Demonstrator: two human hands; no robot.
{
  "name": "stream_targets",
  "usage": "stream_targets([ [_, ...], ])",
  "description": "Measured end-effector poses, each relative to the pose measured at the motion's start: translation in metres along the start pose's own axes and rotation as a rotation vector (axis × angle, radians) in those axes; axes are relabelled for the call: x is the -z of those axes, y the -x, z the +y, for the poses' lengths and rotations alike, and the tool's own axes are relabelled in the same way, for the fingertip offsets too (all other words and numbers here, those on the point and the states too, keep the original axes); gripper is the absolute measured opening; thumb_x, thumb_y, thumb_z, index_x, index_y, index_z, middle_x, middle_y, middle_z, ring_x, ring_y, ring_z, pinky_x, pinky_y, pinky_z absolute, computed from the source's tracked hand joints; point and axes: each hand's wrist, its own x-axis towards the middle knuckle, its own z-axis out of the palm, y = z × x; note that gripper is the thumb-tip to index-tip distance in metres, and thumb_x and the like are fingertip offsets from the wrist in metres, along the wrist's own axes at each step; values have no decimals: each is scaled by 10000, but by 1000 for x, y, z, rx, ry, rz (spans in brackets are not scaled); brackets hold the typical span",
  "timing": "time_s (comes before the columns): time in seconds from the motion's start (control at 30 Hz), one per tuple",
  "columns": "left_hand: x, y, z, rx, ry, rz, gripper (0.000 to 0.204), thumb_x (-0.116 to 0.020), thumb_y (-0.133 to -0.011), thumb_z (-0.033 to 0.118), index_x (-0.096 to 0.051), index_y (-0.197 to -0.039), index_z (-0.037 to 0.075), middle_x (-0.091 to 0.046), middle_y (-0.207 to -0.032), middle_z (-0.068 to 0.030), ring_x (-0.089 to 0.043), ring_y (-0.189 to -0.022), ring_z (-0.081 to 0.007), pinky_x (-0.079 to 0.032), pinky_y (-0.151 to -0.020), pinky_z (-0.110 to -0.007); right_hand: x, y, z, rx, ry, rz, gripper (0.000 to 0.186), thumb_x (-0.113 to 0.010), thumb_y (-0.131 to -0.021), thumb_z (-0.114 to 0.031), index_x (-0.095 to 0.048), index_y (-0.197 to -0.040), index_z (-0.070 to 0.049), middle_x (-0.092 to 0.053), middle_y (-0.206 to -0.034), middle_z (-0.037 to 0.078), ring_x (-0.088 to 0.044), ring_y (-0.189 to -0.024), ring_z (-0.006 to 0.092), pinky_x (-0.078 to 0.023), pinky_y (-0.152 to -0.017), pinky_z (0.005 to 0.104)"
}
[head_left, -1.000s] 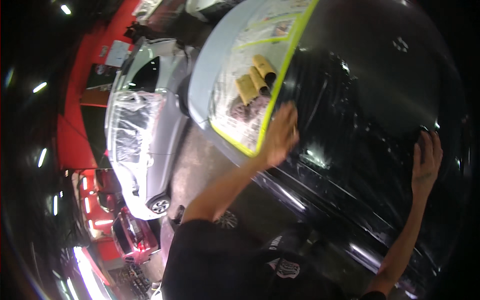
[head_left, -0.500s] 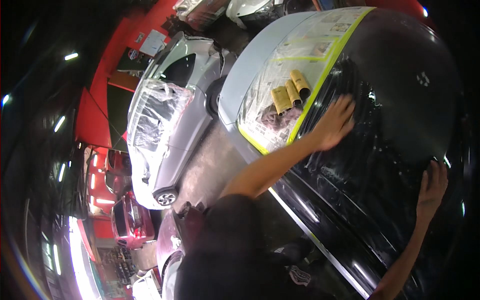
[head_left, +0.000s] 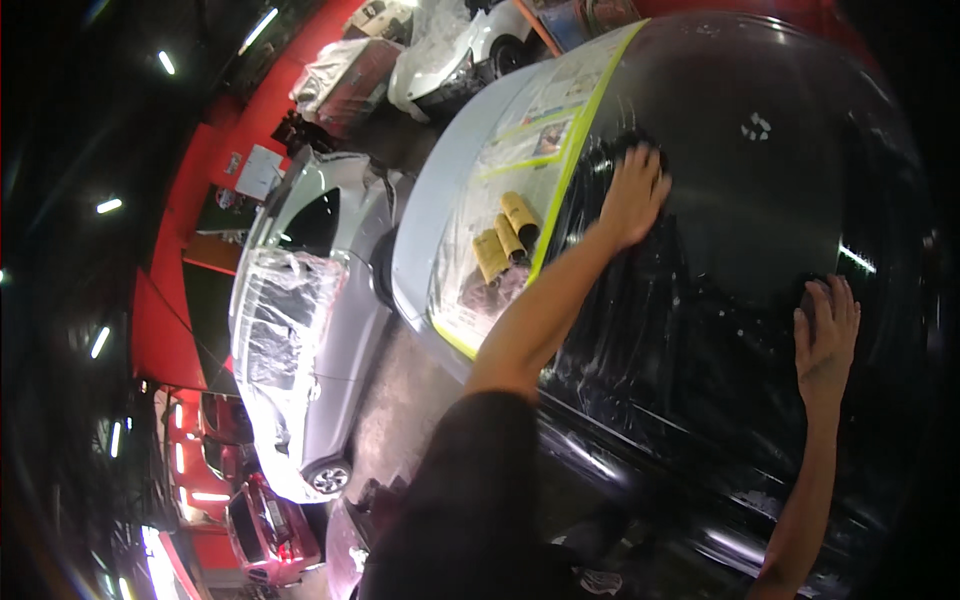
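My left hand lies palm down, fingers spread, on the glossy black car panel, near its taped edge. Farther right, my right hand rests on the same panel with its fingers apart. A dark patch shows by its thumb and fingertips; whether it is a thing or a reflection I cannot tell. Left of my left hand, yellow-green tape borders printed paper masking under clear film. On this lie three curled yellow sheets, which look like sandpaper, and a crumpled purplish cloth.
A silver car, partly wrapped in clear plastic film, stands to the left across a strip of floor. A red car is at the lower left. Covered car parts stand at the back along the red wall.
The whole view has shifted, with the silver car now lower. Both hands have moved up and left in the picture and stay against the black panel.
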Motion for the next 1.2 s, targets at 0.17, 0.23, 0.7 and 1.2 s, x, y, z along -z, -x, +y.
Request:
stream_targets([
  [0.17,86,220,117,14,260,-201,723,-602,-1038,337,-357,-1603,-43,-212,-1723,-262,-161,-1614,-440,-136,-1317,-531,20,0,1,-92,-25,4,351,-673,-982,-154,-646,-1319,-60,-528,-1491,192,-426,-1476,412,-293,-1260,589],
  [0.23,90,233,113,-15,315,-203,756,-629,-1022,341,-347,-1616,-32,-204,-1732,-250,-153,-1620,-428,-127,-1317,-532,21,-3,-4,-83,-35,6,354,-682,-974,-152,-645,-1312,-52,-524,-1487,206,-424,-1474,424,-291,-1258,600],
  [0.7,62,133,119,-20,194,-227,666,-505,-1089,327,-332,-1616,-42,-230,-1723,-251,-167,-1607,-460,-149,-1307,-548,19,-3,9,-66,-24,17,364,-680,-978,-184,-632,-1325,-83,-532,-1472,204,-426,-1473,422,-281,-1252,621],
  [1.2,11,-12,42,22,169,-24,609,-410,-1123,352,-401,-1559,-73,-324,-1666,-280,-246,-1570,-464,-227,-1289,-520,14,-6,-9,-24,-63,3,371,-689,-967,-184,-651,-1316,-63,-525,-1480,216,-423,-1471,433,-275,-1252,626],
])
